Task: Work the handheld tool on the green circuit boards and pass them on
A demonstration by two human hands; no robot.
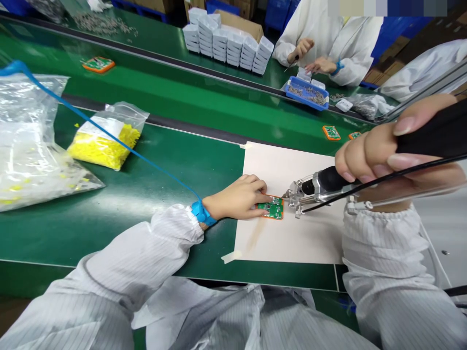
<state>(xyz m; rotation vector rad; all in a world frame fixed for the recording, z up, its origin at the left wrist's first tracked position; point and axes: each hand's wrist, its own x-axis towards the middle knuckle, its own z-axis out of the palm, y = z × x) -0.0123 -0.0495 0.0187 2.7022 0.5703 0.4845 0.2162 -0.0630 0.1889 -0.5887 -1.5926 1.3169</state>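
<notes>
On the green surface (178,155), the left hand (239,197) is bracing an orange-rimmed green circuit board (276,209) on taped white paper (292,243), apparently for steadiness, while the right hand (375,150), fingers (348,158) wrapped around, is aiming a black-handled metal-tipped tool (330,179) at its right edge.

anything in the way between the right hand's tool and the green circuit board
Nothing visible: the tool ends by the right edge of the circuit board; the left hand lies over its left side.
</notes>
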